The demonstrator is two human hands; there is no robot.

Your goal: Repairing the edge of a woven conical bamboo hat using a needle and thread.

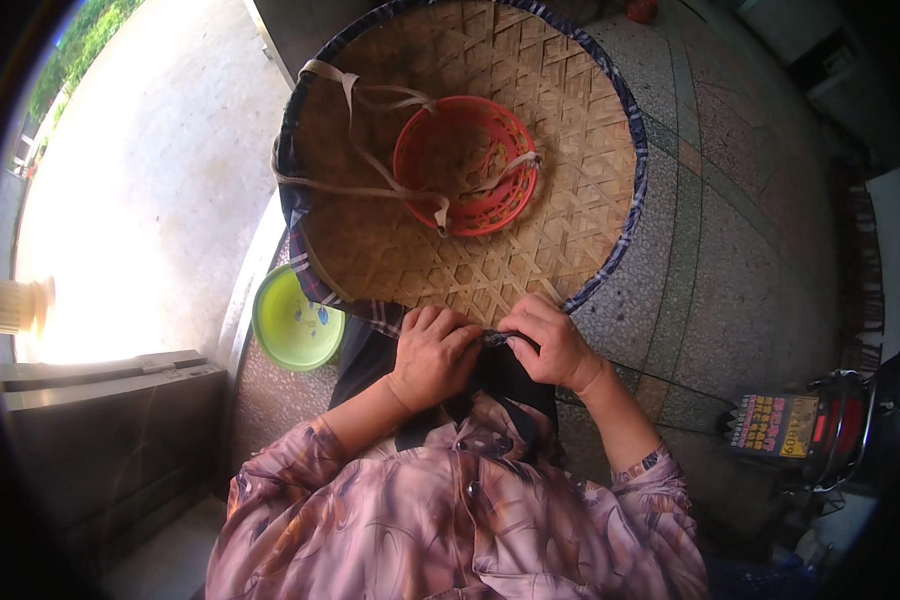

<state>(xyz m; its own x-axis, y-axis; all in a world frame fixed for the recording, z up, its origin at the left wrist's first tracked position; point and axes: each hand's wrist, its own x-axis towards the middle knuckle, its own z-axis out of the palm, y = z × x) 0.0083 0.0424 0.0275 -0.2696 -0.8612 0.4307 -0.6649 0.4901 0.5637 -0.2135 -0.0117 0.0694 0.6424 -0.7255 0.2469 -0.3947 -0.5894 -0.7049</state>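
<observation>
Both your hands are on the near edge of the hat (570, 160), close together, only a short run of rim between them. Your left hand (435, 345) is closed over the plaid cloth (378, 315) at the edge, fingers curled down. Your right hand (553, 342) pinches the same cloth just beside it, thumb and bent forefinger pressed in.

The hat sits in front of you, over your lap, woven inside facing up. Dark checked cloth runs round its rim – smooth along the right, baggier at lower left, where a fold sags outward. A red basket (505, 212) sits near the middle of the weave, its wall slotted. Beige straps (348, 82) cross from the hat's left edge to the basket; one end lies over the basket's near side.

Green basin (285, 315) on the speckled floor (740, 240), left of your dark trousers (365, 372). Bright ground (150, 180) outside, far left. A vehicle's tail (840, 430) at lower right – red lamp, plate below.
</observation>
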